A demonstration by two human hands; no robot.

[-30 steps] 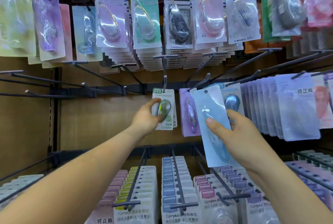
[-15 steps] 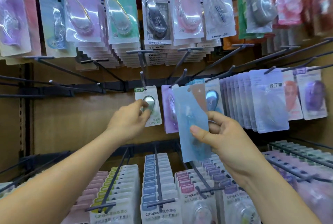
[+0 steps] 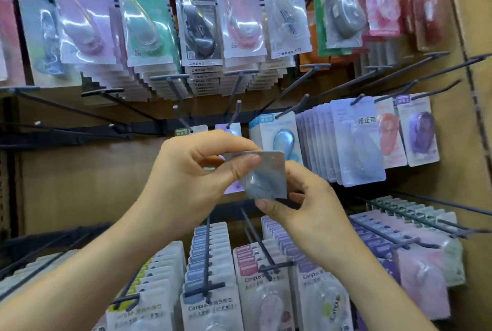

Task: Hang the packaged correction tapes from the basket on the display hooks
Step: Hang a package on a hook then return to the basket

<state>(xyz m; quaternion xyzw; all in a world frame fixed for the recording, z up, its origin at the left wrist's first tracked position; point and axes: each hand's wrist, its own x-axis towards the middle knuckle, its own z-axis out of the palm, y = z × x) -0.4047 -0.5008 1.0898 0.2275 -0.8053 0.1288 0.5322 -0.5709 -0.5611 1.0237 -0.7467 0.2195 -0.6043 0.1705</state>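
at the left end of the display's middle row, bare hooks (image 3: 102, 91) stuck out from the back rail with nothing hung on them. your left hand (image 3: 186, 179) was up in front of the middle of that row. its thumb and forefinger were closed in a pinch on the top edge of the blue correction tape pack (image 3: 266, 176). the pack sat between your two hands, tipped back toward you and on no hook. i judge you held it by the top so that edge could be lined up with a hook tip. your right hand (image 3: 311, 213) was clamped on the pack's lower edge from below, likely to steady and turn it. just behind your hands, a green-topped pack (image 3: 186, 131) and a purple pack (image 3: 231, 128) each hung on a hook. further right, the hanging blue packs (image 3: 277, 136) looked like the matching home, going by colour. the basket was not in view.
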